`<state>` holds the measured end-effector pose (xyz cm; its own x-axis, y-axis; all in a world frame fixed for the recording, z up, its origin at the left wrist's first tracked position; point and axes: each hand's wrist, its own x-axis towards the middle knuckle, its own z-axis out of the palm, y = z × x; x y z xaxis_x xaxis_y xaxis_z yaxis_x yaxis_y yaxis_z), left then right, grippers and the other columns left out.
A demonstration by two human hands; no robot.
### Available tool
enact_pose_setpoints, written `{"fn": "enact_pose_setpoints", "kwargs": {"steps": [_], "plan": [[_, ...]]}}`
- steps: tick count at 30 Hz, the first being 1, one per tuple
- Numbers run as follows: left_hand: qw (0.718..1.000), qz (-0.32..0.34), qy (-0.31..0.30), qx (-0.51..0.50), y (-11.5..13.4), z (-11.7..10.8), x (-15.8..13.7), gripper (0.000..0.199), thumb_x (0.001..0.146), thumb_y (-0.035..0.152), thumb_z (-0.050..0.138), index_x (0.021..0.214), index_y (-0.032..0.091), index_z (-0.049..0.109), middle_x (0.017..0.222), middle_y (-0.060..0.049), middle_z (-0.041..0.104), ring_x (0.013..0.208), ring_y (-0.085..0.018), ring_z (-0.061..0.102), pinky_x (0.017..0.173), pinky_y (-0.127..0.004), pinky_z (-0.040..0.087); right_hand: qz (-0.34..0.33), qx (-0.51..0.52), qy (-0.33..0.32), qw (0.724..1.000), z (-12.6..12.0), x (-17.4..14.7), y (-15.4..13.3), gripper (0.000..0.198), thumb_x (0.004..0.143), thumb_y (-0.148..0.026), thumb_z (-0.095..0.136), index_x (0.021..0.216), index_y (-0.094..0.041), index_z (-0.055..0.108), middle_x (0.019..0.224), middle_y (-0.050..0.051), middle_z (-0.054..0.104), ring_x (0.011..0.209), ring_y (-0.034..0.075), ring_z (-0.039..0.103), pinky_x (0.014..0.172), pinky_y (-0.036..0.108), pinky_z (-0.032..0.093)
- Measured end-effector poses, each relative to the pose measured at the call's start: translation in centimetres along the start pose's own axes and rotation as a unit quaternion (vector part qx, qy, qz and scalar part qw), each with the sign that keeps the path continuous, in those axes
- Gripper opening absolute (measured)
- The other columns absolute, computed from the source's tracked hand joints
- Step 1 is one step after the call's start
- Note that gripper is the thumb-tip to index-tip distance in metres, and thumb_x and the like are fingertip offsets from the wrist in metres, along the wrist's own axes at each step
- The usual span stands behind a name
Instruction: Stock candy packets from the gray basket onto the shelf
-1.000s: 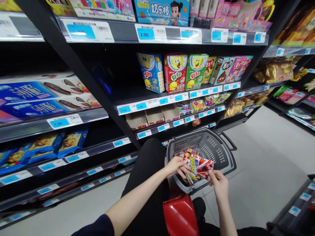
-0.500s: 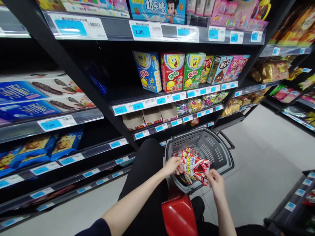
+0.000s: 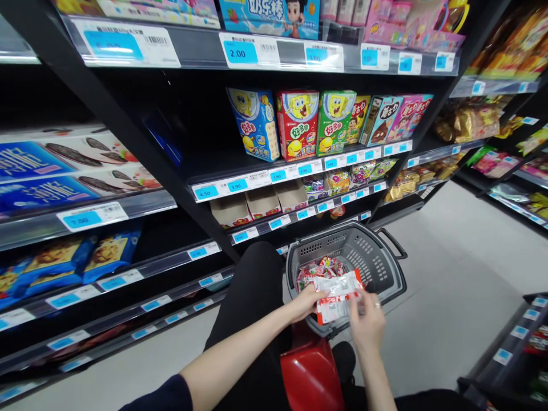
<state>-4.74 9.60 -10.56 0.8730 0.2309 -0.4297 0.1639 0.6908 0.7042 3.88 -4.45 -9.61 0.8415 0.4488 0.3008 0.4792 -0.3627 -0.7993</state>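
Observation:
A candy packet with its white printed back and red edges facing up is held over the front part of a grey shopping basket. My left hand is closed on the packet's left edge, thumb on top. At its right edge, the fingers of my right hand pinch it, slightly smeared by motion. Inside the basket, behind the held packet, lie several red and white candy packets.
Shelving with price labels runs along the left and front, holding snack boxes, open cardboard trays and blue biscuit packs. A red glossy stool is between my legs. Grey floor stretches to the right, with another shelf beyond.
The packet has been turned over, from its colourful red front to its white back. My right hand has shifted slightly, and the packets in the basket show more.

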Motion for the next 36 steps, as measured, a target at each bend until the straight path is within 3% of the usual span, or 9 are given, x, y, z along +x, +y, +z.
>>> {"fn": "enact_pose_setpoints", "kwargs": {"steps": [2,4,6,8,12,16,22,30,36], "plan": [[1.0,-0.005,-0.009,-0.006,0.0,-0.2,0.1,0.04,0.058,0.025,0.074,0.092,0.008,0.062,0.083,-0.011,0.068,0.072,-0.018,0.063,0.069,-0.028,0.049,0.123,0.112,0.021,0.986,-1.5,1.0,1.4,0.053,0.067,-0.037,0.063,0.115,-0.021,0.049,0.097,0.01,0.058,0.079,0.021,0.057,0.072,0.035,0.045],[1.0,-0.01,-0.022,-0.017,0.0,-0.2,0.0,0.041,0.06,0.024,0.072,0.095,0.007,0.061,0.084,-0.012,0.068,0.071,-0.018,0.064,0.069,-0.028,0.049,0.204,0.275,-0.083,0.936,-2.6,1.5,2.2,0.073,0.064,-0.037,0.066,0.128,-0.025,0.033,0.108,0.01,0.057,0.085,0.021,0.059,0.071,0.035,0.048],[0.999,-0.019,-0.037,-0.028,0.3,-0.1,-0.3,0.05,0.066,0.028,0.068,0.111,0.01,0.053,0.09,-0.013,0.066,0.068,-0.019,0.065,0.064,-0.031,0.051,0.232,0.391,-0.176,0.873,-3.0,1.5,2.4,0.078,0.065,-0.033,0.067,0.131,-0.029,0.027,0.115,0.009,0.056,0.092,0.022,0.059,0.073,0.036,0.049],[0.998,-0.014,-0.05,-0.034,0.8,0.2,-0.7,0.069,0.069,0.028,0.066,0.129,0.022,0.033,0.105,-0.014,0.061,0.068,-0.022,0.065,0.056,-0.033,0.052,0.232,0.433,-0.191,0.85,-3.0,1.3,2.1,0.08,0.064,-0.028,0.069,0.132,-0.029,0.027,0.115,0.008,0.058,0.093,0.022,0.06,0.075,0.037,0.049],[0.996,0.03,-0.078,-0.011,2.2,0.7,-1.3,0.103,0.061,0.016,0.071,0.134,0.042,0.003,0.128,-0.011,0.044,0.078,-0.025,0.065,0.053,-0.033,0.054,0.222,0.418,-0.153,0.868,-2.7,1.2,1.5,0.077,0.059,-0.023,0.073,0.127,-0.026,0.038,0.105,0.008,0.065,0.086,0.022,0.063,0.075,0.039,0.05],[0.995,0.07,-0.057,0.049,2.3,0.3,-0.9,0.085,0.059,0.018,0.072,0.132,0.029,0.03,0.118,-0.012,0.053,0.074,-0.022,0.064,0.055,-0.031,0.052,0.223,0.327,-0.112,0.911,-2.3,1.3,1.7,0.04,0.057,-0.029,0.073,0.095,-0.018,0.066,0.091,0.008,0.07,0.08,0.023,0.063,0.074,0.038,0.05],[0.956,0.183,0.054,0.224,1.6,-0.9,0.1,0.04,0.052,0.024,0.075,0.09,0.011,0.069,0.086,-0.008,0.069,0.081,-0.02,0.06,0.075,-0.028,0.045,0.14,0.216,-0.038,0.966,-1.9,1.0,1.5,0.016,0.061,-0.033,0.067,0.064,-0.017,0.068,0.067,0.004,0.067,0.065,0.019,0.059,0.063,0.03,0.047],[0.906,0.218,0.147,0.333,2.0,0.1,-0.3,0.015,0.063,0.028,0.064,0.064,0.014,0.069,0.064,-0.003,0.067,0.065,-0.016,0.059,0.063,-0.023,0.042,0.116,0.148,-0.054,0.981,-1.2,0.8,0.4,0.028,0.074,-0.043,0.052,0.06,-0.018,0.051,0.054,-0.003,0.049,0.052,0.012,0.045,0.05,0.022,0.037],[0.918,0.197,0.153,0.308,2.2,-0.3,0.4,0.016,0.061,0.028,0.066,0.055,0.013,0.063,0.055,0.001,0.06,0.058,-0.012,0.051,0.06,-0.021,0.036,0.131,0.132,-0.055,0.981,-0.5,0.8,1.0,0.03,0.074,-0.045,0.051,0.059,-0.019,0.049,0.05,-0.005,0.046,0.048,0.011,0.041,0.046,0.022,0.033]]}}
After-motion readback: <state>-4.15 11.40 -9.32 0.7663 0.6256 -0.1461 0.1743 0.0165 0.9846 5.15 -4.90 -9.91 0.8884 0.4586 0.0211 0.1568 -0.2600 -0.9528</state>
